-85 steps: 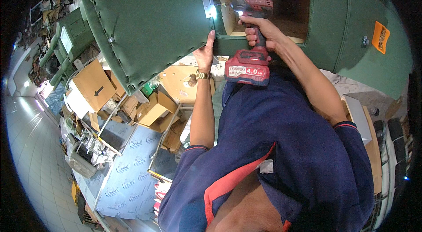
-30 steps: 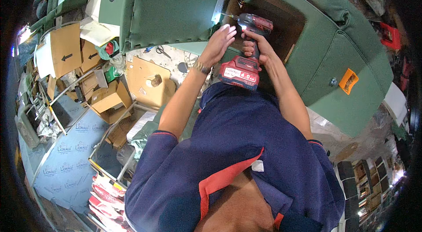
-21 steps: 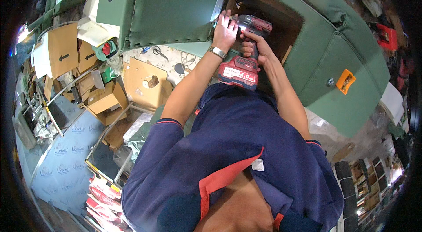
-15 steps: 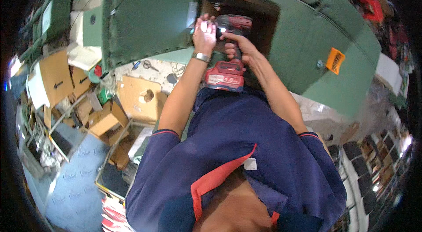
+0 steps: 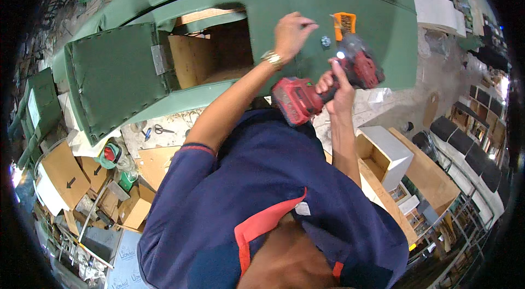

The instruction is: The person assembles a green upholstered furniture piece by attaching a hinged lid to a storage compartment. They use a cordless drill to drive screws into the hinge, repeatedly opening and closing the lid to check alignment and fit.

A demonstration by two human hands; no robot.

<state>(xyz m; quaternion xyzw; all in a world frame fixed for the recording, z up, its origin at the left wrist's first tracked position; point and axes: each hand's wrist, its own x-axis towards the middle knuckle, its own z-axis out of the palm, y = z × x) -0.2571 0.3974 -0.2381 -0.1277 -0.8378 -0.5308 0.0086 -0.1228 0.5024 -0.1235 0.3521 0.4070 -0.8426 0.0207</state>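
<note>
My right hand is wrapped round the handle of a red and black cordless drill. Its lamp is lit and its blurred front end points up toward an orange tag. My left hand, with a watch on the wrist, hovers over the green upholstered panel. Its fingers are drawn together; whatever they may hold is too small to make out. Just right of it sits a small cluster of shiny metal pieces, probably screws. Farther left, a padded green door stands swung out on a metal hinge.
Beside the door lies a dark opening with a wooden divider. The orange tag rests on the panel. Scissors lie on the floor at left, near cardboard boxes. A white box and boards stand at right.
Both hands have left the door's hinge area and moved right over the panel, the drill still in my right hand and now turned. The view has shifted right too.
</note>
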